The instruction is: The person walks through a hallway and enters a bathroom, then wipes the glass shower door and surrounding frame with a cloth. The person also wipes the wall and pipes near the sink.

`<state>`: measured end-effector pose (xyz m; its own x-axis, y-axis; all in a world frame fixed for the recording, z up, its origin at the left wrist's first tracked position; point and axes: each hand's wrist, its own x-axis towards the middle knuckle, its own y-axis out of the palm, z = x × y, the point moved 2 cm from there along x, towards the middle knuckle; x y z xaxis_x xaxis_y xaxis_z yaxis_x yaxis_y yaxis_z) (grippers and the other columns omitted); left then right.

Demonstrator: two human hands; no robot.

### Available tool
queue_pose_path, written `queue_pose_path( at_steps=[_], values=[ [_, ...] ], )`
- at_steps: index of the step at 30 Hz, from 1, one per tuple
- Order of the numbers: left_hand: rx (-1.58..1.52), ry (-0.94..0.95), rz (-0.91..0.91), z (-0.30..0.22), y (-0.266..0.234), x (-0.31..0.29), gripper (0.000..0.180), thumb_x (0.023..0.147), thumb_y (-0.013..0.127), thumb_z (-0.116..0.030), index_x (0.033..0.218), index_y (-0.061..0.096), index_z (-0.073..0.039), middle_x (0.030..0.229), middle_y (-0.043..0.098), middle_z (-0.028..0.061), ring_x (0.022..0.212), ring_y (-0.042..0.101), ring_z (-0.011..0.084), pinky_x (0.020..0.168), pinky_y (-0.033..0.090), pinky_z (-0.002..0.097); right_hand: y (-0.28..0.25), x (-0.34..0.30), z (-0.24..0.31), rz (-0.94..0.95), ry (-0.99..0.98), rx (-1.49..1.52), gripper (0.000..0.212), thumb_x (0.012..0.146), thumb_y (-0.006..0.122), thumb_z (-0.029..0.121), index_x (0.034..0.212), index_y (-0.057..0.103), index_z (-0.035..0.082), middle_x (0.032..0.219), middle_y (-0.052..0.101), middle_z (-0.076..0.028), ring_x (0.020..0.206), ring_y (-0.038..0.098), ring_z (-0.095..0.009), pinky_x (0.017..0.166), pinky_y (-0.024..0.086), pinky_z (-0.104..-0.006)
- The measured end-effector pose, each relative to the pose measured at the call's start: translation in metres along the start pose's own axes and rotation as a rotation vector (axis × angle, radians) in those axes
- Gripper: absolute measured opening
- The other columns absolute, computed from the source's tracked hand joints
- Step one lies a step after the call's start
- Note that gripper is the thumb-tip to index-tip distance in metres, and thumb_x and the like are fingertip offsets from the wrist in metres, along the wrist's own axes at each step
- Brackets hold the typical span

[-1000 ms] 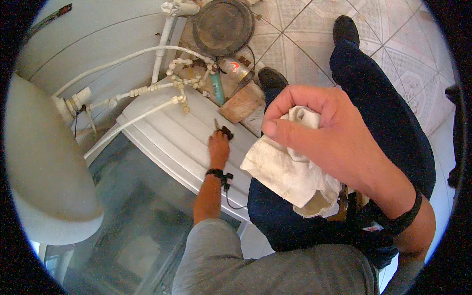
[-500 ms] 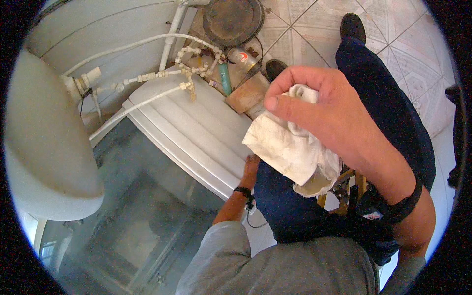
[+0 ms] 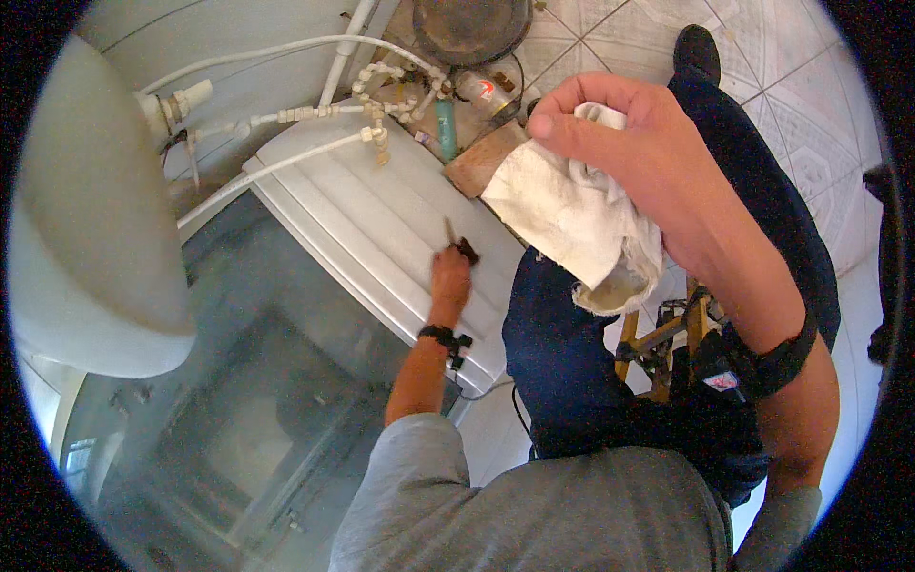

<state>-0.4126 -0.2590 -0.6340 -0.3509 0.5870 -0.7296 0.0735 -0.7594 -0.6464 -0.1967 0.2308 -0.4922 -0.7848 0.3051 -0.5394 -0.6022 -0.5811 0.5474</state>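
Note:
My right hand (image 3: 634,143) is raised high with its fingers curled round a crumpled, stained white cloth (image 3: 548,205), which hangs down over my lap. My left hand (image 3: 450,284) is closed on a small dark tool (image 3: 466,251); a thin tip sticks out past the fingers, and its kind does not show clearly. This hand is over a white ridged panel (image 3: 381,219) that borders a large grey, see-through lid (image 3: 229,381).
White pipes with fittings (image 3: 376,110) run along the wall at the back left. Beyond the panel are a brown block (image 3: 484,160), a teal tube (image 3: 446,129), a can (image 3: 481,91) and a round dark pan (image 3: 472,29). A white rounded tank (image 3: 95,219) juts in at left.
My left hand has come up from the panel's near edge to over its middle, and the small dark tool now shows in it. My right hand still holds the cloth, slightly higher in view.

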Motion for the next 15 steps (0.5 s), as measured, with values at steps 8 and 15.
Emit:
queue_pose_path(
  at_steps=[8, 15],
  values=[
    [-0.004, 0.072, 0.092, -0.106, 0.031, -0.083, 0.028, 0.093, 0.057, -0.016, 0.114, 0.071, -0.004, 0.111, 0.066, 0.0124, 0.116, 0.059, 0.0304, 0.105, 0.044, 0.0537, 0.002, -0.003, 0.003, 0.037, -0.019, 0.01, 0.015, 0.093, 0.076, 0.02, 0.097, 0.069, 0.007, 0.086, 0.071, 0.001, 0.076, 0.067, -0.006, 0.068, 0.056, -0.0229],
    [0.147, 0.03, 0.193, -0.043, 0.008, 0.0, 0.023, 0.09, 0.064, -0.017, 0.11, 0.074, -0.01, 0.118, 0.066, 0.0095, 0.122, 0.057, 0.027, 0.112, 0.038, 0.0576, -0.007, -0.007, 0.014, -0.032, 0.037, -0.059, 0.016, 0.092, 0.076, 0.02, 0.095, 0.07, 0.006, 0.083, 0.069, 0.002, 0.073, 0.063, -0.004, 0.066, 0.051, -0.0208]
  ],
)
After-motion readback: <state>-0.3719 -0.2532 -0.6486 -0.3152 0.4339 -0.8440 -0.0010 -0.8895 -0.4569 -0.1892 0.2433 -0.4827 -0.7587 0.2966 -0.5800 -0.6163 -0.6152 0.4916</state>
